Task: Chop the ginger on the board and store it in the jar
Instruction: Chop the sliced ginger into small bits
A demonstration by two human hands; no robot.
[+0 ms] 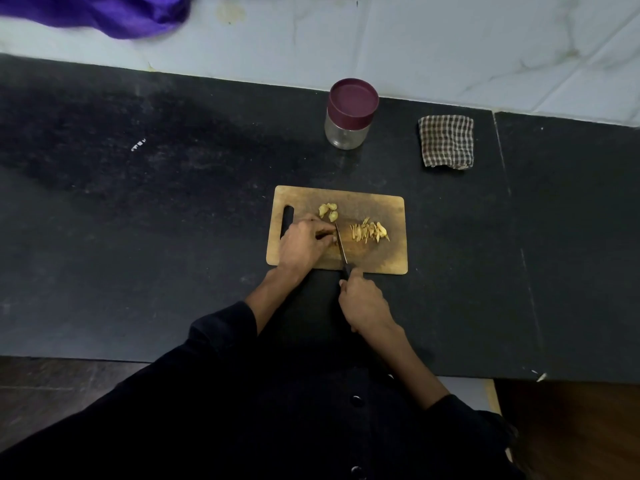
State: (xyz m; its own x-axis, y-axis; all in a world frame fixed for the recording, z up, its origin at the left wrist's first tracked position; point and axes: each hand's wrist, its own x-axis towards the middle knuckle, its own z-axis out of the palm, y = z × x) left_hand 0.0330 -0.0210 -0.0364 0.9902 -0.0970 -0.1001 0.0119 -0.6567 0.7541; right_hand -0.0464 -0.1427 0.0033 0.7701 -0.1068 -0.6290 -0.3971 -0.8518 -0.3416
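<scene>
Two hands at the board, ginger part-chopped, jar not yet opened.

At frame centre the left hand [304, 245] curls its grip onto a ginger piece mostly hidden beneath its fingers on the wooden cutting board [391, 209]; unchopped ginger chunks [328, 212] lie just above it. Just right, the knife [341, 244] blade stands beside those fingertips, its handle in the right hand [363, 304], grip closed around it. Further right sit the cut slivers [370, 231]. Upper right of the board, on the black table [138, 220], stands the lidded jar [349, 114], then a checked cloth [446, 141]. Risk, as I judge it: the blade nicks the fingertips if the small piece slips.
</scene>
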